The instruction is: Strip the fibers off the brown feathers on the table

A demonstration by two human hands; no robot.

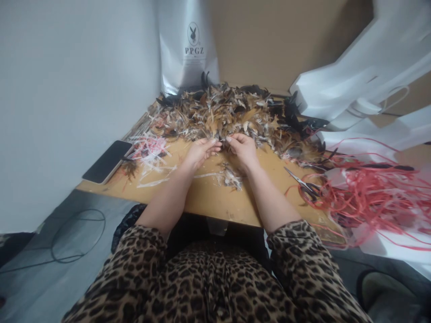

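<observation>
My left hand (202, 152) is closed in a pinch at the front of the feather pile (242, 107), with a brown feather (213, 127) rising at its fingertips. Close beside it, my right hand (244, 149) also pinches, thumb against forefinger. Whatever sits between the right fingertips is too small to make out against the feathers. The pile mixes brown, tan, white and black feathers. Under my hands, a small clump of pale feather scraps (232, 178) lies on the tabletop.
A phone (107, 161) lies on the table (215, 197) at the left, beside white and pink strips (150, 148). Scissors (305, 185) rest at the right, near a heap of red strings (380, 193). A silver bag (188, 58) stands behind; white sheeting (363, 67) hangs at the right.
</observation>
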